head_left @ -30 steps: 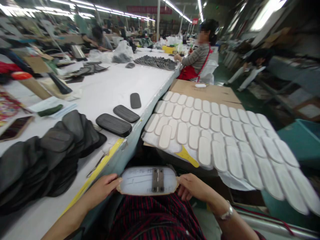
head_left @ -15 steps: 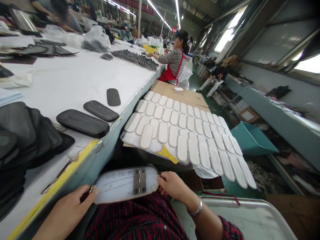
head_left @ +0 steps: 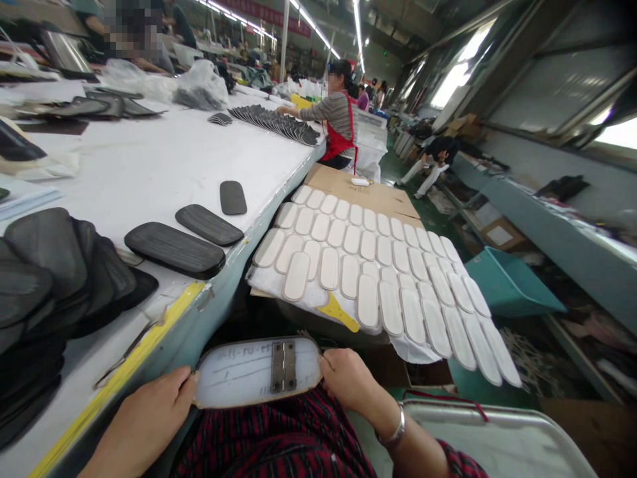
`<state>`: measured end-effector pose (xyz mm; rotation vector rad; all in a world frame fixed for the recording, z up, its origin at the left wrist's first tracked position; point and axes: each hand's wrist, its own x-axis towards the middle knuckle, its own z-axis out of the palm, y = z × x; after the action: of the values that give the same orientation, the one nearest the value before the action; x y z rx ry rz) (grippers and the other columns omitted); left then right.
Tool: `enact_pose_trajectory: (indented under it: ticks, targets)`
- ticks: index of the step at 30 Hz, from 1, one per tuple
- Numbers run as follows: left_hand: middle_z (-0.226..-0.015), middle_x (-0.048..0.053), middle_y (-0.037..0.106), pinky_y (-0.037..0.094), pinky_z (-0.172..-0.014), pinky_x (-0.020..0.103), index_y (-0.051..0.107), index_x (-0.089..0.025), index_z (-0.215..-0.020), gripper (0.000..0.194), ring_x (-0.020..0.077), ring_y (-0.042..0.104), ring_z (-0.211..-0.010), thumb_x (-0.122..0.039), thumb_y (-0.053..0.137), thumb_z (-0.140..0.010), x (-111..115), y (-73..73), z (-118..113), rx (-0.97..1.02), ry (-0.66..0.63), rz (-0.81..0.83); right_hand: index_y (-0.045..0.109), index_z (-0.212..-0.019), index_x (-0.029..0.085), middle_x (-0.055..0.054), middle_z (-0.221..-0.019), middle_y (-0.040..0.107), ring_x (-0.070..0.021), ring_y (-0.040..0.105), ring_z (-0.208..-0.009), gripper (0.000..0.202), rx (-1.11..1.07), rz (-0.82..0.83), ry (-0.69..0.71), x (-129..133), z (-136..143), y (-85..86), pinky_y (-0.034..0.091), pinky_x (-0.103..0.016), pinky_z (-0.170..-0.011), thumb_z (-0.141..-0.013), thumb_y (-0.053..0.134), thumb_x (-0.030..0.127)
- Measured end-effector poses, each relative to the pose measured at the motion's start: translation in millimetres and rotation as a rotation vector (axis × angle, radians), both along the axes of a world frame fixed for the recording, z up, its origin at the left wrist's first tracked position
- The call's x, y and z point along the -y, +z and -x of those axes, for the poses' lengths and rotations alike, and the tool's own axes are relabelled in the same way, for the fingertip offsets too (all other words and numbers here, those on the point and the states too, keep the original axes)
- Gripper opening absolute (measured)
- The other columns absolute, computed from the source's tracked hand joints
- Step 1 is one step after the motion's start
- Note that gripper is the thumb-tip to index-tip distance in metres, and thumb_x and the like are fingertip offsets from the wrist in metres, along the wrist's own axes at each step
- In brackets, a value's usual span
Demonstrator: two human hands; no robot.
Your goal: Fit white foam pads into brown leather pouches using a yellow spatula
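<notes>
Over my lap is an oval translucent white plastic plate (head_left: 233,373) with a brownish rim, handwriting and drawn lines. A metal hinge (head_left: 283,367) is fixed across its right part. My left hand (head_left: 154,408) grips the plate's left end between thumb and fingers. At the right end, my right hand (head_left: 348,378) has its fingers closed on the rim. What lies under the plate is hidden. Beyond it, rows of pale oval pieces (head_left: 367,302) with grey edges cover a board, and a yellow tool (head_left: 338,312) lies at its front edge.
A white table (head_left: 164,159) on the left bears stacked black oval pieces (head_left: 174,247) and a larger dark pile (head_left: 47,265). A co-worker in a red apron (head_left: 341,136) stands at its far side. A teal bin (head_left: 512,282) is at right, a metal-edged tray (head_left: 497,431) near my right arm.
The whole view has shifted slightly right and down. My left fingers have closed more tightly round the plate's left end, and my right fingers have curled further at the other end.
</notes>
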<state>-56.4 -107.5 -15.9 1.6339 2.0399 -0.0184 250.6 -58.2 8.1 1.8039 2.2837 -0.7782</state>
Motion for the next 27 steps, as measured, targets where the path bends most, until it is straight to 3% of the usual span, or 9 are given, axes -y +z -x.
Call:
enact_pose_trajectory:
  ticks: [3, 8, 13, 16, 19, 23, 27]
  targets:
    - [-0.078, 0.009, 0.066, 0.037, -0.068, 0.032, 0.054, -0.02, -0.073, 0.036, 0.0241, 0.062, -0.077, -0.034, 0.023, -0.085, -2, 2.5, 0, -0.036, -0.088, 0.058, 0.061, -0.066, 0.015, -0.006, -0.065, 0.065, -0.0133, 0.058, -0.058, 0.039, -0.03, 0.053, -0.016, -1, 0, 0.2, 0.035, -0.022, -0.054, -0.09, 0.032, 0.026]
    - [-0.073, 0.008, 0.065, 0.036, -0.066, 0.031, 0.051, -0.02, -0.068, 0.034, 0.0222, 0.061, -0.076, -0.03, 0.024, -0.087, -3, 14.7, -3, -0.065, -0.092, 0.029, 0.062, -0.073, 0.015, -0.007, -0.064, 0.064, -0.0141, 0.06, -0.059, 0.038, -0.009, 0.121, 0.032, -2, 0, -4.7, 0.037, -0.023, -0.057, -0.092, 0.029, 0.024]
    - [-0.068, 0.005, 0.063, 0.035, -0.06, 0.028, 0.053, -0.019, -0.066, 0.035, 0.0196, 0.058, -0.068, -0.042, 0.033, -0.085, -5, 13.8, 6, 0.017, -0.108, -0.033, 0.06, -0.073, 0.015, -0.009, -0.073, 0.066, -0.0175, 0.062, -0.068, 0.033, 0.053, 0.02, 0.063, -7, 2, -0.5, 0.036, -0.025, -0.059, -0.09, 0.034, 0.026]
    - [-0.079, 0.006, 0.066, 0.04, -0.067, 0.029, 0.06, -0.018, -0.084, 0.038, 0.0207, 0.059, -0.076, -0.051, 0.041, -0.081, -10, 7.8, 8, 0.113, -0.041, -0.125, 0.06, -0.088, 0.016, -0.008, -0.078, 0.066, -0.0206, 0.062, -0.075, 0.023, 0.018, -0.056, 0.015, -8, 3, 4.2, 0.036, -0.027, -0.061, -0.085, 0.045, 0.032]
    - [-0.097, 0.007, 0.066, 0.04, -0.081, 0.03, 0.062, -0.018, -0.102, 0.04, 0.021, 0.059, -0.091, -0.045, 0.04, -0.084, -17, 3.1, 3, 0.211, -0.046, -0.213, 0.058, -0.103, 0.017, -0.007, -0.089, 0.066, -0.0214, 0.061, -0.083, 0.034, -0.086, -0.077, 0.063, -11, 4, 5.0, 0.038, -0.027, -0.067, -0.08, 0.054, 0.041]
    - [-0.082, 0.006, 0.064, 0.041, -0.075, 0.03, 0.068, -0.019, -0.089, 0.04, 0.0196, 0.059, -0.081, -0.039, 0.033, -0.087, -23, 2.2, -4, 0.216, -0.124, -0.224, 0.063, -0.093, 0.017, -0.009, -0.093, 0.066, -0.0209, 0.06, -0.091, 0.031, -0.043, -0.122, 0.093, -17, 10, -1.3, 0.039, -0.028, -0.076, -0.091, 0.038, 0.036]
    - [-0.074, 0.005, 0.061, 0.041, -0.07, 0.029, 0.068, -0.019, -0.078, 0.043, 0.0197, 0.058, -0.076, -0.042, 0.032, -0.086, -25, 2.7, -4, 0.219, -0.135, -0.211, 0.063, -0.085, 0.015, -0.011, -0.088, 0.066, -0.0223, 0.061, -0.087, 0.037, 0.022, -0.136, 0.072, -21, 16, -10.9, 0.039, -0.03, -0.074, -0.094, 0.03, 0.028]
